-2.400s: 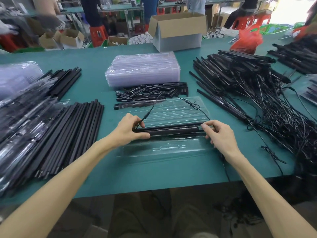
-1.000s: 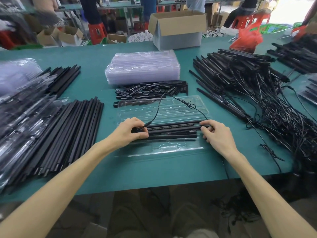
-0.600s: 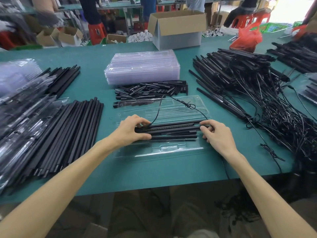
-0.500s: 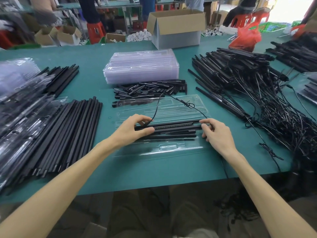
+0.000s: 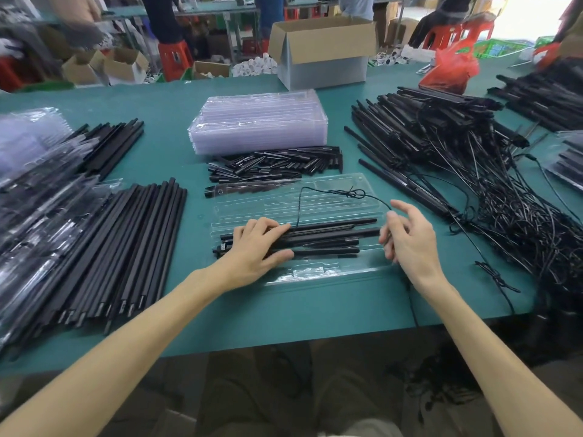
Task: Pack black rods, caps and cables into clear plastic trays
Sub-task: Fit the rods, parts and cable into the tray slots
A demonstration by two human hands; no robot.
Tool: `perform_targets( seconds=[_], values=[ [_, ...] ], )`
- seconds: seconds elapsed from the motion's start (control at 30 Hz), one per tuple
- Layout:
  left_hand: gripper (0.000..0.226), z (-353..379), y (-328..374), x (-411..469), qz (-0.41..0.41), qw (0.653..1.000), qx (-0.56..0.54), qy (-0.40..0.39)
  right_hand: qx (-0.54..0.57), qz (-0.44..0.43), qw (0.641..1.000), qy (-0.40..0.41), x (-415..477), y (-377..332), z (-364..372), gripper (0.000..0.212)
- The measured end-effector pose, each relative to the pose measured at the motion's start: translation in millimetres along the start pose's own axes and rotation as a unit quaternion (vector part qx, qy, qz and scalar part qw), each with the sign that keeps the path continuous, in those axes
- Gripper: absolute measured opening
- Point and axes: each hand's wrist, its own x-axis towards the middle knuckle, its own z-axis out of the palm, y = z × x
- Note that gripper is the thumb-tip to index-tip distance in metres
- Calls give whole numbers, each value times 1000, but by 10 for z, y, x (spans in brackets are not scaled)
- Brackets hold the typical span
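Observation:
An open clear plastic tray [image 5: 325, 272] lies before me on the green table. Several black rods [image 5: 331, 236] lie side by side in its near half. My left hand [image 5: 255, 250] rests flat on the rods' left ends, fingers spread and straight. My right hand [image 5: 407, 238] hovers just off the rods' right ends with relaxed fingers, holding nothing. A thin black cable [image 5: 334, 193] with a knot loops over the tray's far half and runs down to the rods.
A stack of clear trays [image 5: 258, 121] stands behind, with a heap of short black caps [image 5: 274, 167] in front of it. Loose rods [image 5: 126, 247] lie at left, packed trays [image 5: 28, 184] beyond. Rods with tangled cables [image 5: 473, 171] fill the right. A cardboard box [image 5: 321, 52] sits farther back.
My right hand has let go of the rods' right ends and lifted slightly away with fingers loosened. My left hand flattened onto the rods. The rods now lie settled in the tray.

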Motion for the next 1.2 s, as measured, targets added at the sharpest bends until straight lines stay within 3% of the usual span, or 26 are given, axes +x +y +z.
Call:
perform_targets(
  seconds=[0.17,0.3,0.5,0.73,0.87,1.03,1.2],
  values=[
    [39,-69,103,99,-25,989,-137,58,65,12,998,1,-34,-174,-78,29],
    [33,-77,194,146,-27,984,-172,45,144,28,989,28,-46,-396,-200,26],
    [29,-98,341,282,-22,973,-206,104,228,24,972,52,-57,-725,-451,26],
    [32,-16,404,406,40,999,-22,-18,264,-27,963,-52,-122,-1133,-466,28],
    [33,-30,377,367,68,997,-41,-9,282,-72,949,-119,-159,-1242,-593,31],
    [33,-26,409,327,123,992,36,20,263,-48,949,-169,-154,-1240,-647,33],
    [28,-17,441,309,96,992,-77,3,220,-20,946,-238,-189,-1236,-622,31]
  ],
)
